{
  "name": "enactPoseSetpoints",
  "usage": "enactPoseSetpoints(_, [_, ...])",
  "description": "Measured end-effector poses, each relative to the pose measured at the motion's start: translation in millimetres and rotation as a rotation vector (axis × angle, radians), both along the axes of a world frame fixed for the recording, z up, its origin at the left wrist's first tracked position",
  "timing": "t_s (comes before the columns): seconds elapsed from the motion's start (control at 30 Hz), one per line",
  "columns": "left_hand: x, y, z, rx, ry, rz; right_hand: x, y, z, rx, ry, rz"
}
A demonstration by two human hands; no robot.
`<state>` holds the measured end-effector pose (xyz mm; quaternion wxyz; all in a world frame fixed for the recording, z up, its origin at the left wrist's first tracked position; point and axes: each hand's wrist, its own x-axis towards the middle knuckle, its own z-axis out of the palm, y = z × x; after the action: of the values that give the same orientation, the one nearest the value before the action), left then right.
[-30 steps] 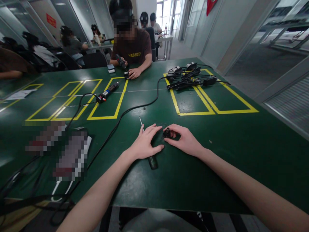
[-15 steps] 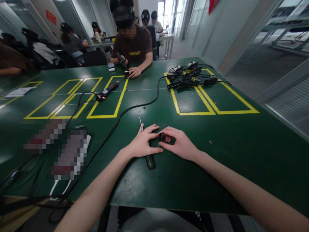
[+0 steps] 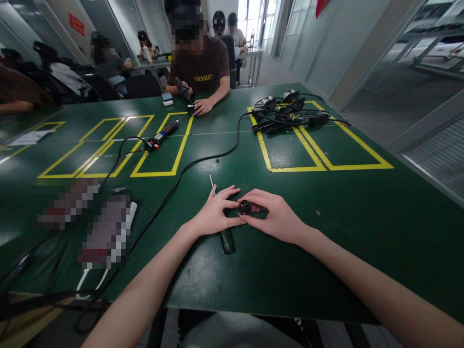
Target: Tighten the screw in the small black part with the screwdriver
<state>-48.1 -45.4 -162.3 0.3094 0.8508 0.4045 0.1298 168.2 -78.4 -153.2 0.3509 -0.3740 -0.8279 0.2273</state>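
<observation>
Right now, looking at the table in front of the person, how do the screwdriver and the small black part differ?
The screwdriver is long and narrow; the small black part is short and round.
The screwdriver pairs a dark handle with a pale metal shaft; the small black part looks dark all over.
The left hand covers the screwdriver's middle; the right hand grips the small black part.

Hands [image 3: 210, 216] [image 3: 282, 220] close together, fingers [image 3: 261, 195] curved, forearms [image 3: 152, 282] angled inward
</observation>
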Motion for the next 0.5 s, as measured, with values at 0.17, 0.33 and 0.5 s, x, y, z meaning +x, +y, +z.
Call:
enactPoseSetpoints(0.17, [0.9, -1.0, 0.3, -0.006, 0.024, 0.009, 2.2, -0.4, 8.5, 0.04, 0.011, 0.003])
enactPoseSetpoints(0.33, [0.2, -0.4, 0.0, 0.009, 0.023, 0.005, 7.9, -1.2, 17.5, 0.071, 0.081, 0.001])
enactPoseSetpoints(0.5, [-0.3, 0.0, 4.8, -0.001, 0.04, -0.015, 22.4, 5.2, 19.7, 0.119, 0.11, -0.081])
